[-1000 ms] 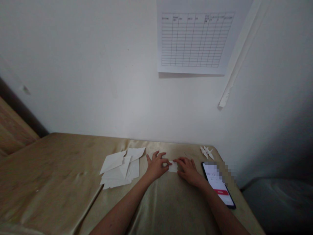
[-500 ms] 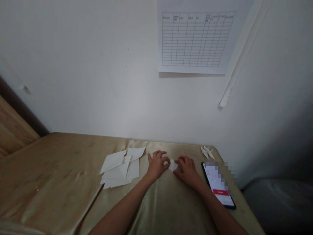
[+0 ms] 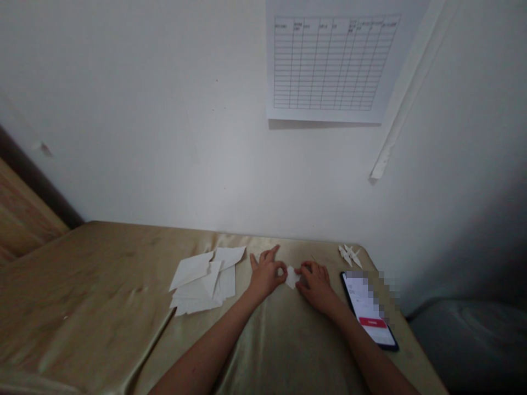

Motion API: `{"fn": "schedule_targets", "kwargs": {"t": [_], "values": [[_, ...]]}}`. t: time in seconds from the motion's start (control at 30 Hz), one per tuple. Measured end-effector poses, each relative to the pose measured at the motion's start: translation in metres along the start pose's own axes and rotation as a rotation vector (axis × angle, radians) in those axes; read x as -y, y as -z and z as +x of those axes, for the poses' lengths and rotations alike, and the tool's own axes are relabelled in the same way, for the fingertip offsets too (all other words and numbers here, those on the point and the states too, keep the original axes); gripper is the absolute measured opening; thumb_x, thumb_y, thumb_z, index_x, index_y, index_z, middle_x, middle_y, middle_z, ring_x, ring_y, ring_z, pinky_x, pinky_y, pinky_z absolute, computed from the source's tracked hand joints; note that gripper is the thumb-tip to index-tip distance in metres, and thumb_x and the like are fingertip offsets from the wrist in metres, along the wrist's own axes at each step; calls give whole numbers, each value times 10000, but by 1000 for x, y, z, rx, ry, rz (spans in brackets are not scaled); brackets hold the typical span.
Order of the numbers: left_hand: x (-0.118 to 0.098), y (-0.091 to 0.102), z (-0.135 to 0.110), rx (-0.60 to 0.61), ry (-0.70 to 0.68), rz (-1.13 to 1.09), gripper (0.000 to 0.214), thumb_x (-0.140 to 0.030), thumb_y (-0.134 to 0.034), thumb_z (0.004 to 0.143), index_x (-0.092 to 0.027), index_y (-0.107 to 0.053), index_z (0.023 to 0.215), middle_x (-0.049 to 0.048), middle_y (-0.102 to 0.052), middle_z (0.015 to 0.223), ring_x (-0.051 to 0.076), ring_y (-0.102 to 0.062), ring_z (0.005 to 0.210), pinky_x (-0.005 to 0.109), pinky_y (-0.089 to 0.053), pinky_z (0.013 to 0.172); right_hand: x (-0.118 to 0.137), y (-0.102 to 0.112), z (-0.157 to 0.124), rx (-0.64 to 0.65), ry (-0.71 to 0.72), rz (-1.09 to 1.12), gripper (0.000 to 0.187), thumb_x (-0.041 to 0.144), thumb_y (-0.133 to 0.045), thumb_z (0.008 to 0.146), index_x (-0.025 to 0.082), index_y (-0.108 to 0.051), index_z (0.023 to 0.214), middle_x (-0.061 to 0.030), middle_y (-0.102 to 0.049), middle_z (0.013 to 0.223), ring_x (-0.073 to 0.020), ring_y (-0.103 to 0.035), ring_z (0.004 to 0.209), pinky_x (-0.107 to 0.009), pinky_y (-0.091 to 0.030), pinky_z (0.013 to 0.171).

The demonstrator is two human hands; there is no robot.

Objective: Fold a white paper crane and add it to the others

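Observation:
A small folded piece of white paper (image 3: pixel 291 278) lies between my two hands, low over the cloth-covered table. My left hand (image 3: pixel 267 275) pinches its left edge with thumb and index finger, the other fingers spread away. At its right edge, my right hand (image 3: pixel 316 282) grips the paper between thumb and fingertips, with the remaining fingers curled. Left of my left hand is a loose pile of white paper sheets (image 3: pixel 206 285), overlapping at odd angles. Several small folded paper shapes with pointed ends (image 3: pixel 349 255) sit at the table's far right corner.
A phone (image 3: pixel 368 312) with a lit screen lies right of my right forearm. The shiny gold-brown tablecloth (image 3: pixel 102 296) has folds and a dark seam. Behind it rises a white wall with a printed table sheet (image 3: pixel 329 66). A dark rounded object (image 3: pixel 469 340) stands beyond the right edge.
My right thumb and fingers have shifted slightly on the paper, and the outer fingers of my left hand have stretched out more. The paper stays between both hands.

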State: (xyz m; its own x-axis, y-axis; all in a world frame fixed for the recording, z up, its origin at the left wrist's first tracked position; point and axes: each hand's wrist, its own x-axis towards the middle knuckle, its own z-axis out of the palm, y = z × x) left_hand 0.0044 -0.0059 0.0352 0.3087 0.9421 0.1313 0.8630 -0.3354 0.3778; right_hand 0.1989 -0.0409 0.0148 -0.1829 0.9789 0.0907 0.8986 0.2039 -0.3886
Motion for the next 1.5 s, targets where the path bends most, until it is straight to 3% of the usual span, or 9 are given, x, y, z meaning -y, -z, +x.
{"fn": "schedule_targets", "kwargs": {"t": [0.47, 0.9, 1.07, 1.27, 1.5], "values": [[-4, 2, -8, 58, -14, 36, 377, -452, -811, 702, -305, -676, 1022, 49, -203, 1660, 371, -248, 1483, 762, -48, 1127, 1, 0, 1, -13, 1, -15, 355, 305, -550, 877, 272, -619, 1224, -102, -510, 1365, -276, -416, 1334, -482, -220, 1156], [-3, 2, -13, 94, -2, 10, 567, -542, -835, 623, -297, -635, 1093, 101, -222, 1648, 386, -244, 1484, 768, -59, 1123, -1, -1, 0, -8, 13, -25, 349, 319, -536, 888, 268, -610, 1225, -102, -510, 1364, -272, -414, 1337, -489, -192, 1173], [0, 1, -13, 71, -64, -1, 558, -544, -832, 632, -278, -637, 1081, 115, -259, 1632, 384, -253, 1479, 761, -35, 1130, 0, 1, -2, -2, 12, 0, 344, 330, -536, 893, 267, -610, 1223, -99, -501, 1373, -273, -400, 1343, -486, -186, 1179], [1, -3, -10, 47, -38, -35, 432, -491, -804, 698, -276, -652, 1040, 91, -358, 1585, 357, -294, 1460, 751, -55, 1138, -2, -1, -1, -14, 20, 5, 347, 315, -545, 891, 270, -613, 1228, -100, -501, 1372, -272, -416, 1330, -489, -202, 1171], [5, -9, -7, 29, -25, -57, 436, -448, -824, 697, -294, -641, 1063, 62, -384, 1571, 352, -323, 1441, 774, -69, 1119, -4, -3, 0, -39, 43, -6, 345, 297, -562, 880, 264, -624, 1217, -107, -515, 1358, -287, -431, 1319, -508, -232, 1156]]}}
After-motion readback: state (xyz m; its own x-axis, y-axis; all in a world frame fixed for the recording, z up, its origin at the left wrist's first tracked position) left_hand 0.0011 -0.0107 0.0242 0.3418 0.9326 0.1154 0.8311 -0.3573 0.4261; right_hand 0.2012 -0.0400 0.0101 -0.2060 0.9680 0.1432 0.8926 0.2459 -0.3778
